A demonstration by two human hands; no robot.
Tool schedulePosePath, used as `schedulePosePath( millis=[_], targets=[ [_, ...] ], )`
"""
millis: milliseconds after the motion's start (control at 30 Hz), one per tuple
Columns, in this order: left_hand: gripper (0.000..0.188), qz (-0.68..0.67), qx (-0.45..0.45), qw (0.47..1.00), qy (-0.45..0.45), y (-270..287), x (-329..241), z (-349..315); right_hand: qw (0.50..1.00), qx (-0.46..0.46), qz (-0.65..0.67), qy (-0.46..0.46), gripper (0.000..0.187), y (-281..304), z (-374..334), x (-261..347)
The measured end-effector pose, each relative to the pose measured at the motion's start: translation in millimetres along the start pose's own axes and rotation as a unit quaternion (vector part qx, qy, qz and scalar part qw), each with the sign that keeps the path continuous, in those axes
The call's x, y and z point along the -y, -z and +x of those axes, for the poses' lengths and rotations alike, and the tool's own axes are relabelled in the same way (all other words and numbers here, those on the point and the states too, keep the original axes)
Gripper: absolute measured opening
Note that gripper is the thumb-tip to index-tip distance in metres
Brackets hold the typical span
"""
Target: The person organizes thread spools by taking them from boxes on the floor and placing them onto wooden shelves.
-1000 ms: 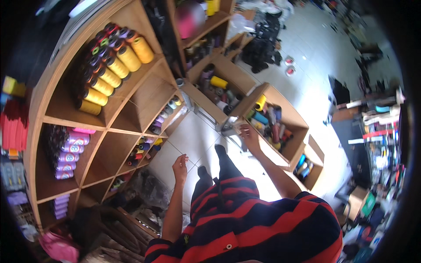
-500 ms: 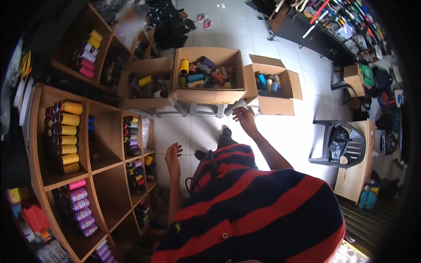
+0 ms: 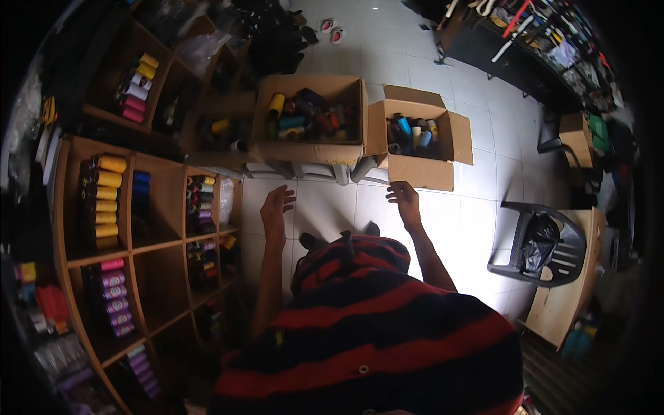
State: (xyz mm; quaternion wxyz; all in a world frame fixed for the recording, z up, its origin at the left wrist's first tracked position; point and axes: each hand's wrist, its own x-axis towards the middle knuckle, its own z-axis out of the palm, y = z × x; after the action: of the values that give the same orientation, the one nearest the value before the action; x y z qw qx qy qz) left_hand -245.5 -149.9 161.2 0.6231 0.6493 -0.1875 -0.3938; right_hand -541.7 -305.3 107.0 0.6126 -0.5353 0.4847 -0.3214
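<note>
My left hand (image 3: 277,209) is raised in front of me with its fingers apart and nothing in it. It hangs over the tiled floor, between the wooden shelf and the boxes. My right hand (image 3: 404,200) is also empty, fingers loosely spread, just on the near side of the right cardboard box (image 3: 420,173). That box has its flaps folded out and holds blue, white and dark thread spools (image 3: 420,131). A larger cardboard box (image 3: 311,150) in the middle contains mixed spools, among them a yellow thread spool (image 3: 276,105). A third box (image 3: 228,155), in shadow, stands at the left.
Along my left runs a wooden cubby shelf (image 3: 158,247) with yellow spools (image 3: 107,196) and purple spools (image 3: 117,302). At right, a dark plastic chair (image 3: 564,252) bears a black bag (image 3: 539,242), beside a wooden table (image 3: 588,290). Shoes (image 3: 333,31) lie on the far floor.
My left hand has moved up and forward, toward the boxes. My right hand has shifted right, from below the middle box to the right box. The view has turned slightly.
</note>
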Motion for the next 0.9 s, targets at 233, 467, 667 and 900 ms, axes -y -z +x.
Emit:
schedulePosePath(
  millis=[233, 467, 667, 900],
  targets=[
    [0.029, -0.001, -0.015, 1.0, -0.016, -60.6, 6.4, -10.2, 1.0, -0.017, 0.002, -0.026, 0.028, 64.5, -4.7, -6.4],
    [0.028, 0.016, 0.003, 0.999, 0.032, -113.7, -6.3, -11.8, 0.999, -0.026, 0.01, -0.044, 0.028, 117.3, -1.9, -13.2],
    [0.024, 0.025, -0.008, 0.999, 0.024, -123.0, -6.5, -3.9, 0.997, -0.058, 0.048, -0.034, 0.028, 146.2, -10.5, -55.2],
    [0.023, -0.008, -0.114, 0.993, 0.043, -73.4, -19.0, -3.6, 0.993, -0.038, 0.036, -0.105, 0.03, 115.8, -9.1, -47.4]
  ],
)
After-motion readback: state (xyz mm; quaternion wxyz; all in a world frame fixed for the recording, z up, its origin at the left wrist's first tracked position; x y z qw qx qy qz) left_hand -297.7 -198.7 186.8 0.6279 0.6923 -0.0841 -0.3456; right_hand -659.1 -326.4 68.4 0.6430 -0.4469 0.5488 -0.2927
